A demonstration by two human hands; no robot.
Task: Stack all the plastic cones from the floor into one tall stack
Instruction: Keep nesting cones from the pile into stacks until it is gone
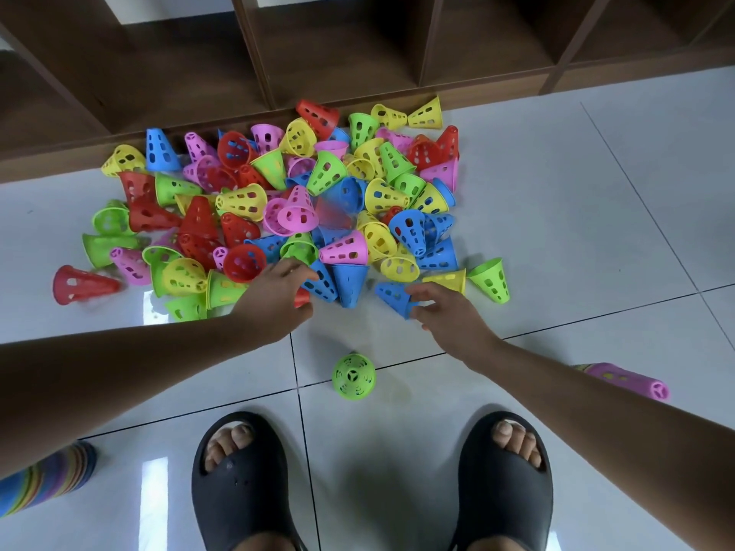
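I am looking down through the head camera at a single green cone [354, 376] that is standing upright on the white tiled floor [576, 232], and I am taking everything else from it. Beyond the green cone, the big loose pile of cones [278, 200] is lying scattered in red, yellow, blue, pink and green, with its far edge running along the foot of a brown wooden shelf unit [338, 53]. The left hand [274, 300] is hovering beyond and to the left of the green cone, at the near edge of the pile. Its fingers and thumb are curving around a bit of a red cone [302, 298] that is peeking out between them, but I cannot tell whether it is actually gripping it. The right hand [449, 316] is hovering beyond and to the right of the green cone. It is lying slack, with fingers spread and loosely bent and nothing in its grasp. Its fingertips are sitting right at the narrow end of a blue cone [393, 294] lying on its side. Well to the left of the green cone and nearer to me, a striped stack [47, 475] of many colours is lying partly hidden under the left forearm. To its right, a pink stack [624, 381] is lying on its side behind the right forearm. Nearer to me than the green cone, two feet in black slippers [242, 491] are standing on either side of it.
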